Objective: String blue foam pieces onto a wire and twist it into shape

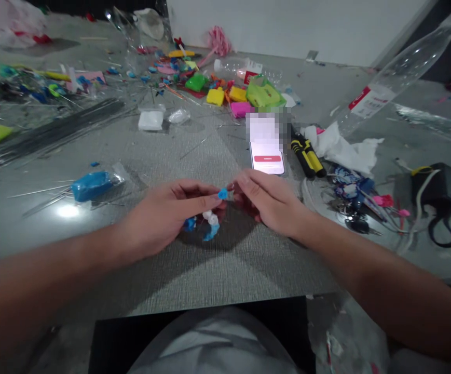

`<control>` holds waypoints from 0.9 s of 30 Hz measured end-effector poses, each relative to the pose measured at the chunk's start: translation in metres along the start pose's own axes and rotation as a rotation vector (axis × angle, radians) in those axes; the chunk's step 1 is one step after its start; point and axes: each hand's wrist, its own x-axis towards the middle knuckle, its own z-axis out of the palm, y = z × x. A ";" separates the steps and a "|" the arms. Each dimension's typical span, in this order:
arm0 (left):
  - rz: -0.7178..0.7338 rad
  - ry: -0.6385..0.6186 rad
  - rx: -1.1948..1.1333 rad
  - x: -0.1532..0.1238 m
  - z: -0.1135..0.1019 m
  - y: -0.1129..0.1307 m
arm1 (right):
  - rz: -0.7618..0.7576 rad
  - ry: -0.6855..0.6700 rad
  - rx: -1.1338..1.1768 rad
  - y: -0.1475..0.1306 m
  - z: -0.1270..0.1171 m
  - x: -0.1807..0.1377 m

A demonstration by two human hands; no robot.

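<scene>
My left hand [163, 213] and my right hand [268, 200] meet over a grey woven mat [217, 259], fingers pinched together. Between the fingertips sits a small blue clay piece [222, 194], held by the left thumb and forefinger, with the right fingertips touching it from the other side. Under the left hand hang more bits of blue and white clay [209, 224]. Whether those bits are joined to the small piece is unclear.
A bagged blue clay lump [91, 185] lies to the left. A phone [267, 150] lies just beyond the hands, with a black-and-yellow tool [306, 156], white tissue [342, 148], a plastic bottle [396, 72], keys [355, 208] and a black charger [441, 189] to the right. Coloured clay blocks [225, 93] and thin wires [54, 130] clutter the far table.
</scene>
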 end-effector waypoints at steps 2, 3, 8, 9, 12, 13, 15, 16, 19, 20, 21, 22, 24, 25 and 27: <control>0.045 0.047 -0.068 0.001 0.002 0.003 | 0.108 0.032 0.142 -0.001 0.001 0.001; 0.070 0.063 -0.093 0.001 0.002 0.004 | 0.164 0.030 0.215 -0.001 0.002 0.002; 0.149 0.106 -0.043 0.004 0.003 0.004 | 0.291 -0.150 0.550 0.005 0.006 0.008; 0.151 0.114 -0.031 0.005 0.003 0.004 | 0.279 -0.173 0.583 0.007 0.006 0.009; 0.145 0.155 -0.033 0.006 0.003 0.004 | 0.258 -0.183 0.631 0.009 0.008 0.008; 0.135 0.163 -0.042 0.006 0.002 0.005 | 0.259 -0.183 0.643 0.008 0.009 0.007; 0.118 0.155 -0.069 0.007 0.001 0.006 | 0.257 -0.180 0.640 0.004 0.011 0.005; 0.115 0.148 -0.083 0.007 0.001 0.006 | 0.249 -0.173 0.624 0.002 0.013 0.004; 0.131 0.148 -0.109 0.008 -0.001 0.006 | 0.226 -0.143 0.558 -0.002 0.016 0.003; 0.141 0.150 -0.114 0.009 -0.002 0.006 | 0.228 -0.139 0.549 -0.002 0.017 0.002; 0.149 0.148 -0.118 0.009 -0.003 0.005 | 0.236 -0.141 0.549 -0.003 0.017 0.002; 0.159 0.140 -0.125 0.009 -0.004 0.005 | 0.247 -0.147 0.554 -0.003 0.017 0.002; 0.186 0.119 -0.146 0.010 -0.005 0.004 | 0.256 -0.148 0.568 -0.003 0.017 0.002; 0.194 0.109 -0.151 0.010 -0.005 0.004 | 0.250 -0.138 0.572 -0.003 0.016 0.003; 0.202 0.083 -0.151 0.011 -0.005 0.004 | 0.223 -0.087 0.569 -0.003 0.015 0.003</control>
